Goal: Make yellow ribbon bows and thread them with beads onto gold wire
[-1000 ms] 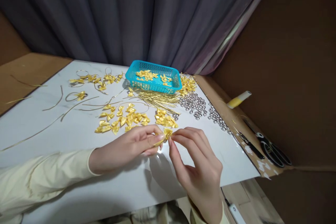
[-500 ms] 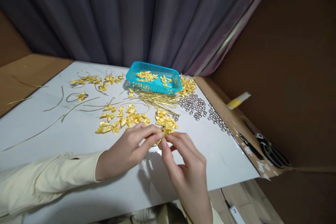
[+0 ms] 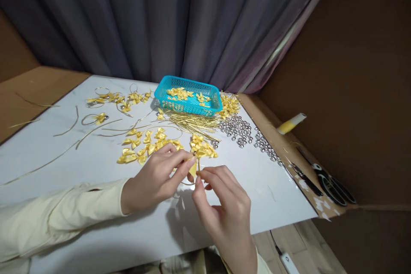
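Note:
My left hand [image 3: 160,175] is closed in a pinch on a yellow ribbon bow [image 3: 192,170], partly covered by the fingers. A small dark, shiny bead shows at the top of the bow. My right hand [image 3: 224,205] pinches a gold cord [image 3: 198,165] that runs upward from its fingertips beside the bow. A thin loop of the cord hangs below the left fingertips. Just behind the hands lie a heap of yellow bows [image 3: 202,146] and more loose bows [image 3: 157,141].
A blue basket [image 3: 189,109] holding yellow bows stands at the back, with cut gold cords [image 3: 195,122] before it. Small silver beads [image 3: 237,130] spread to the right. Finished-looking bow loops [image 3: 100,117] lie left. Scissors [image 3: 330,184] and a pointed black tool [image 3: 306,180] lie right.
My hands have drawn slightly apart. The left hand has tilted the bow, so its yellow ribbon hangs down, and the right hand has moved slightly down and left with the cord now upright.

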### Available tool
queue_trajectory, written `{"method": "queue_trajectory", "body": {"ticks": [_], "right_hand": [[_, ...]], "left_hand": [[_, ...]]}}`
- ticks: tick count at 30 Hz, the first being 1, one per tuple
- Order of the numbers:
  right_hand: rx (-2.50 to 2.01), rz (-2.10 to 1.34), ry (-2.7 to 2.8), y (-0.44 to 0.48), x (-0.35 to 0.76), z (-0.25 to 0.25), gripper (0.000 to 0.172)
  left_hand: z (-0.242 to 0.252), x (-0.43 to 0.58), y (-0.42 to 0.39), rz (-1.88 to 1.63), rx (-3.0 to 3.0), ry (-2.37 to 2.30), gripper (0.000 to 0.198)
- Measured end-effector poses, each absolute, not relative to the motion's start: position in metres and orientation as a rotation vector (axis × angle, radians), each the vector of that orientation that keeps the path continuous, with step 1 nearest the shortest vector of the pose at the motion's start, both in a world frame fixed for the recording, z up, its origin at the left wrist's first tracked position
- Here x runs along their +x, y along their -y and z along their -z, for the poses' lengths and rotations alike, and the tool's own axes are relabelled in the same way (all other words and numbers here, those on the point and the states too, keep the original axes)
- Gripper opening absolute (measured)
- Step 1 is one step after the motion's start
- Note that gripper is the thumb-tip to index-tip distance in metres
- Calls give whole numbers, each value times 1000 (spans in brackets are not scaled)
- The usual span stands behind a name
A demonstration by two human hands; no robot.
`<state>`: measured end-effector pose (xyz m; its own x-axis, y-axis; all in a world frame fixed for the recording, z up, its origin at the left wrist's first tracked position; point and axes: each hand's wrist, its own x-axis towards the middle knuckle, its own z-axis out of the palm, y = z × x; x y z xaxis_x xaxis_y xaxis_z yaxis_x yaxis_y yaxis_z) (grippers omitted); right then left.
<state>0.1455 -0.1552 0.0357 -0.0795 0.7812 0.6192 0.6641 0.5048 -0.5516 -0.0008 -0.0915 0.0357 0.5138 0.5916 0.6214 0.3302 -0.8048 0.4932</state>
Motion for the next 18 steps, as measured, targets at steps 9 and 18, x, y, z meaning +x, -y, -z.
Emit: {"method": "queue_trajectory", "body": {"ticks": [9, 18], "right_hand": [[-1268, -185, 1783, 155, 156, -38, 11], [-1240, -267, 1792, 155, 155, -43, 13]], "left_hand": [[-39, -1, 93, -1012, 2265, -785, 20], [-43, -2, 94, -950, 2120, -688, 21]]}}
